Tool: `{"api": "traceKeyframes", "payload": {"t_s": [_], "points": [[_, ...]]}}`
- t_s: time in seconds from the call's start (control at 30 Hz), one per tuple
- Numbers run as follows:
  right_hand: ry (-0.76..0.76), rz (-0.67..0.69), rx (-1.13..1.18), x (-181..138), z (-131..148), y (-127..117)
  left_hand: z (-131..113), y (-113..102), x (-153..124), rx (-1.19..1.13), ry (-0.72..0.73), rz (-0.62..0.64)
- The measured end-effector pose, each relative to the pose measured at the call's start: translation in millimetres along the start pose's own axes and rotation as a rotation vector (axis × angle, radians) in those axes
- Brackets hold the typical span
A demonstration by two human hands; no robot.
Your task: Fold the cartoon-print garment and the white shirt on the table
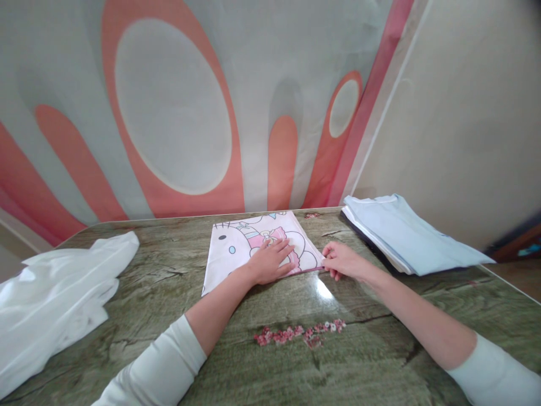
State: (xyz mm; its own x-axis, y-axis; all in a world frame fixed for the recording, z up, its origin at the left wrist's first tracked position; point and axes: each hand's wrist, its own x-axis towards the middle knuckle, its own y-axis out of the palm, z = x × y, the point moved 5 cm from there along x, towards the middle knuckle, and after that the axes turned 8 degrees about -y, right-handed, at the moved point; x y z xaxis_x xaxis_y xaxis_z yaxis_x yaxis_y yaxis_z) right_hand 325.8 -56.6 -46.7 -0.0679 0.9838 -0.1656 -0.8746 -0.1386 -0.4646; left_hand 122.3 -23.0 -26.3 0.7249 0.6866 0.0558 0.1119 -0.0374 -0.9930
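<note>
A folded pink cloth [226, 254] with a printed cartoon character lies flat near the table's far edge. My left hand [270, 260] rests palm down on its front right part, fingers stretched out. At the cloth's near right corner, my right hand [340, 260] pinches the edge between thumb and fingers. The other fingers of that hand curl beneath. Part of the printed figure is hidden under my left hand.
A crumpled white cloth [63, 299] lies on the left of the wood-patterned table [169, 349]. To the right is a stack of folded garments [406, 234], light blue on top. Pink flower decoration [300, 334] lies in front. A patterned backdrop [253, 84] rises behind.
</note>
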Motion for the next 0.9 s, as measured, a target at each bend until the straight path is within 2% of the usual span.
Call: {"api": "traceKeyframes", "payload": {"t_s": [0.1,0.23,0.3,0.37,0.43,0.5,0.63,0.73,0.8,0.9], "points": [[-0.138,-0.095,-0.251,0.7,3.1,-6.6,0.4,1.1,0.4,0.002,0.002,-0.008],[-0.413,-0.243,-0.528,-12.9,32.7,-4.0,-0.3,1.4,-0.2,-0.002,0.004,-0.015],[-0.604,-0.192,-0.603,-25.8,51.4,13.7,-1.1,0.8,-0.7,0.002,0.006,-0.02],[-0.735,-0.057,-0.674,-39.2,61.3,37.8,-1.4,0.1,-1.2,0.004,0.002,-0.025],[-0.732,0.045,-0.749,-48.9,58.9,56.1,-1.5,-0.1,-1.4,0.006,0.0,-0.024],[-0.648,0.065,-0.82,-54.1,49.8,62.4,-1.5,0.1,-1.5,0.008,0.002,-0.021],[-0.491,-0.002,-0.922,-56.2,35.6,50.5,-0.9,0.5,-1.4,0.008,0.001,-0.018],[-0.412,-0.088,-0.958,-51.2,36.6,37.9,-0.2,0.9,-1.4,0.01,0.002,-0.015],[-0.434,-0.12,-0.961,-45.4,42.0,36.2,0.0,1.1,-1.7,0.013,0.006,-0.019],[-0.576,-0.034,-0.941,-35.2,48.4,45.8,-0.6,1.1,-2.4,0.019,0.004,-0.025]]}}
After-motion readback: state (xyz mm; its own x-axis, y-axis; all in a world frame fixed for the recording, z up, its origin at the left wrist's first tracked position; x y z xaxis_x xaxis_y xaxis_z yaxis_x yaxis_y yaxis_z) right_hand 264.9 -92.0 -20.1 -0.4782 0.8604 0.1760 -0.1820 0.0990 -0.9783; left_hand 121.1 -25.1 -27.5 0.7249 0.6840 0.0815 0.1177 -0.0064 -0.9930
